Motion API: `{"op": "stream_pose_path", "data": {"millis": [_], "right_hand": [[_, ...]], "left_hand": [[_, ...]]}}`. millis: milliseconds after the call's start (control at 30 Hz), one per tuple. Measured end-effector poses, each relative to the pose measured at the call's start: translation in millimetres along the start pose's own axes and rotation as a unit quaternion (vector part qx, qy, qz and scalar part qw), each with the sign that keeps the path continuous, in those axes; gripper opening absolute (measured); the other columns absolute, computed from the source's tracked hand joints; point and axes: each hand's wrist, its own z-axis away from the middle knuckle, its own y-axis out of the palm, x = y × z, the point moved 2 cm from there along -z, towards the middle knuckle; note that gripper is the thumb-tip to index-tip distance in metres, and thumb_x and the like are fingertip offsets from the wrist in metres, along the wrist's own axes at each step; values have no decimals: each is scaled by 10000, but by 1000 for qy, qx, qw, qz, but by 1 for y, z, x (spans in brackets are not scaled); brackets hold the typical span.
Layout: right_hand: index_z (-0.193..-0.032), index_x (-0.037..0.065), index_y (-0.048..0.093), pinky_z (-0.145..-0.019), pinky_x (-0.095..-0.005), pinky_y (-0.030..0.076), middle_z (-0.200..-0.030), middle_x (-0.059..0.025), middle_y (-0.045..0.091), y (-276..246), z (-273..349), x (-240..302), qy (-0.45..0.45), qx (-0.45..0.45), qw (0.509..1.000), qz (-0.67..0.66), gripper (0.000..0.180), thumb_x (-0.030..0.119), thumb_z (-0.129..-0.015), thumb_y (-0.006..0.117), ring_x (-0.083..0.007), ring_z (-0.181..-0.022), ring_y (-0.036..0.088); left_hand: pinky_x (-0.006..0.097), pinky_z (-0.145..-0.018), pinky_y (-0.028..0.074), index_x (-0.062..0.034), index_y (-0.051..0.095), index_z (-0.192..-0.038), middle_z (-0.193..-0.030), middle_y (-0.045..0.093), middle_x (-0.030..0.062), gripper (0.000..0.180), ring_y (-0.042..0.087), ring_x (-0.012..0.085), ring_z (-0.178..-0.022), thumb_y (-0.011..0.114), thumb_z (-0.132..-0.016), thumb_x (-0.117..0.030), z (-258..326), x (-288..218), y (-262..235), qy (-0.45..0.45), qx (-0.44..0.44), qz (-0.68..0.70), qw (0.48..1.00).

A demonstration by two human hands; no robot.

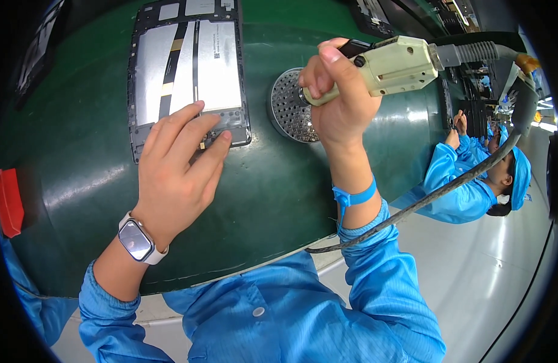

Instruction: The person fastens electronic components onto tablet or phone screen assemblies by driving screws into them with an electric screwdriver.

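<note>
Seemingly mid-job — left hand flat, steadying the opened tablet; right hand gripping the electric screwdriver aloft, not yet on it.

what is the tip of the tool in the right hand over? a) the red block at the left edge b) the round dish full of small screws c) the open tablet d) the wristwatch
b: the right hand holds the cream power screwdriver with its tip down at the round screw dish, while the left hand rests its fingers on the lower edge of the open tablet.
</note>
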Motion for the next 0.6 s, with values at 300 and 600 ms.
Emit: {"op": "stream_pose_path", "data": {"millis": [300,600], "right_hand": [[-965,-39,615,-473,-261,402,-657,-61,566,15,14,30,-14,25,997,-76,150,12,-828,650,-129,-502,503],[-1026,-6,634,-500,-221,390,-746,-46,610,48,42,26,80,98,992,-15,256,-34,-773,668,-78,-565,516]], "left_hand": [[444,-867,495,-47,711,-957,-1099,647,118,285,596,334,-1136,753,-679,-2,4,0,-3,6,-20,5,1000],[425,-903,483,-26,717,-933,-1076,623,99,249,576,300,-1140,693,-687,-57,5,0,-4,13,-24,-10,1000]]}}
